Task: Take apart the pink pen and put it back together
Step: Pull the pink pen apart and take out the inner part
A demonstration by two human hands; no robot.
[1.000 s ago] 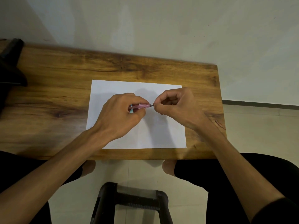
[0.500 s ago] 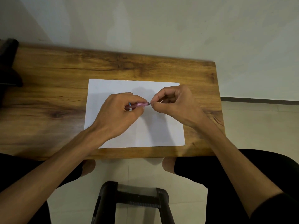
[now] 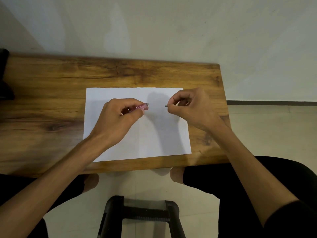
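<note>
Above white paper [image 3: 137, 134] near the table's [image 3: 51, 79] right edge, the left hand [image 3: 120, 117] grips the pink pen [image 3: 142, 106] while the right hand [image 3: 187, 107] pinches a small grey tip piece [image 3: 166, 105] apart from it; best to lay the piece on the paper so it cannot roll away.

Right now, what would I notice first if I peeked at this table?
Two hands over a white sheet of paper in the middle of the wooden table. The left hand holds a pink pen, and the right hand pinches a tiny dark piece, with a gap between the two.
</note>
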